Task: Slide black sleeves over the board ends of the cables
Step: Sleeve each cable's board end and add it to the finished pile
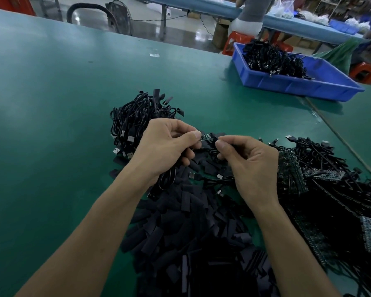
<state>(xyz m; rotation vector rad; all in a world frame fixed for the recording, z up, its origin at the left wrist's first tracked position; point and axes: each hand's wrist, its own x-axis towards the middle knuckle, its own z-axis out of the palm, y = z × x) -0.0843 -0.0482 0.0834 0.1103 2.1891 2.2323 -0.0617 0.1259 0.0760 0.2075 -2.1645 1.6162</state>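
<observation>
A single wide-angle head-worn camera looks forward and down across the green table (51,103), close above the sleeve pile (180,221) at 6 o'clock; the blue bin (298,86) sits farther off at 1 o'clock.

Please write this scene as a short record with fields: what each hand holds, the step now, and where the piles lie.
left hand: pinches the board of one cable
right hand: pinches a black sleeve at the board's end
step: board mostly bare, sleeve not yet over it
sleeve pile: under the wrists
sleeved cables: heap beyond the left hand
bare-board cables: heap right of the right hand
bin: blue, far right, holds black cables
table: green
</observation>
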